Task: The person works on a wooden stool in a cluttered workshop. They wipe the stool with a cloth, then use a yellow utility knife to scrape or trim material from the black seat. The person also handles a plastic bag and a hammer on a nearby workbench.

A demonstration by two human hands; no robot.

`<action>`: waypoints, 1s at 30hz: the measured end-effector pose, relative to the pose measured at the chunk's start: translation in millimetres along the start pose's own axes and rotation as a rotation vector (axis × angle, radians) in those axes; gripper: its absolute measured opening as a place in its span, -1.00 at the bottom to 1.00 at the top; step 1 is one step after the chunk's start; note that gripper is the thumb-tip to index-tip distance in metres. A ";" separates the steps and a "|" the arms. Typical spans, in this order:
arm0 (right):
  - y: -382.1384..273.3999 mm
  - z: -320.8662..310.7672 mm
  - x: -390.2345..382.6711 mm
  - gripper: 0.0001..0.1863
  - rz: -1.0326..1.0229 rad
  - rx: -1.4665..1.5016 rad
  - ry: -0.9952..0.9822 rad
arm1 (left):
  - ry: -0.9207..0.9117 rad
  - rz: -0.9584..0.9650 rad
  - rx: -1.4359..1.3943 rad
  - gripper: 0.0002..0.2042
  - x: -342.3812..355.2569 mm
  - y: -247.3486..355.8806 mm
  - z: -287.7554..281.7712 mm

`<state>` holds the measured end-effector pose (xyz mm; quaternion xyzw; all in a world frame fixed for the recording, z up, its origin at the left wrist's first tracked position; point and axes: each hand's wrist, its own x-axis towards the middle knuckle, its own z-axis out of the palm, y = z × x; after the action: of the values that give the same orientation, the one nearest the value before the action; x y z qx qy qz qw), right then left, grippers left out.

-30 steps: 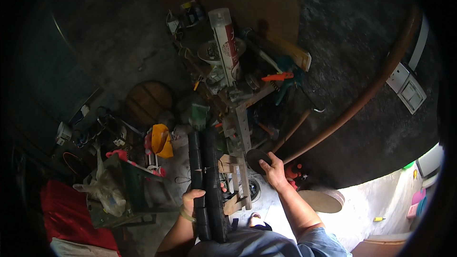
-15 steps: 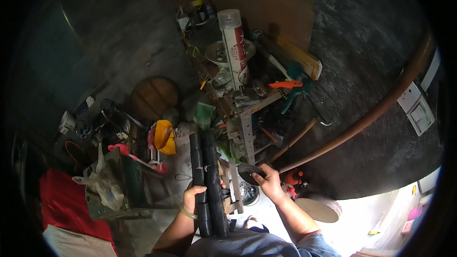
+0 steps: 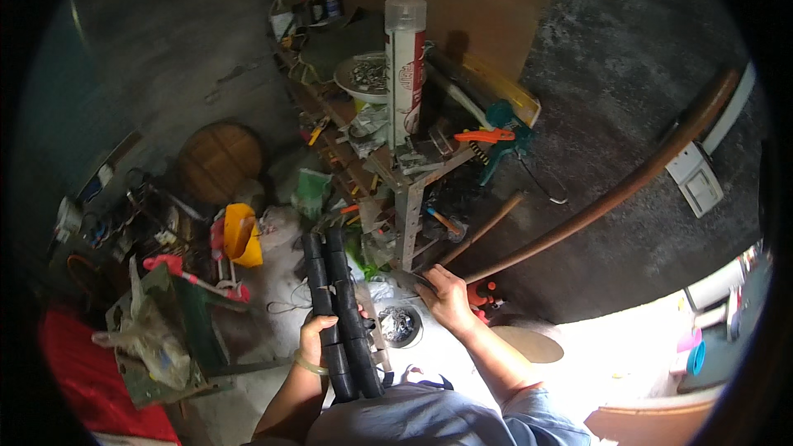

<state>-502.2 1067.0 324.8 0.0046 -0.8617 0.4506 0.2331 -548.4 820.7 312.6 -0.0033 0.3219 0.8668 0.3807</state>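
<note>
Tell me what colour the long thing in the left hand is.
The long thing is black, clearest in the head view.

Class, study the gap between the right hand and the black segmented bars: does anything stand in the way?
Nothing visible blocks the right hand from the black segmented bars. The dark flat piece it holds points into the gap; the dark bucket seen between appears lower, on the floor.

The paired bars [image 3: 353,334] are black, the shirt [image 3: 413,421] blue-grey, the cloth [image 3: 91,372] red, the container [image 3: 242,235] yellow, the can [image 3: 401,103] white with a red panel [image 3: 419,58], the pole [image 3: 611,201] brown, and the wall [image 3: 628,58] mottled dark grey.
</note>
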 end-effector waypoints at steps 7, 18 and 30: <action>-28.4 30.7 26.1 -0.75 -0.026 -0.146 0.067 | -0.111 -0.010 0.050 -0.45 14.3 46.4 -32.8; -62.5 91.3 45.9 -0.71 -0.086 -0.219 0.080 | -0.090 -0.052 -0.001 -0.49 2.9 114.9 -71.1; -70.0 108.0 79.7 -0.72 -0.193 -0.447 0.013 | 0.014 -0.054 -0.030 -0.52 -6.5 132.6 -131.4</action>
<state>-600.9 957.4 358.9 0.0325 -0.9341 0.2244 0.2758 -663.1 676.1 283.7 -0.0238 0.3115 0.8609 0.4015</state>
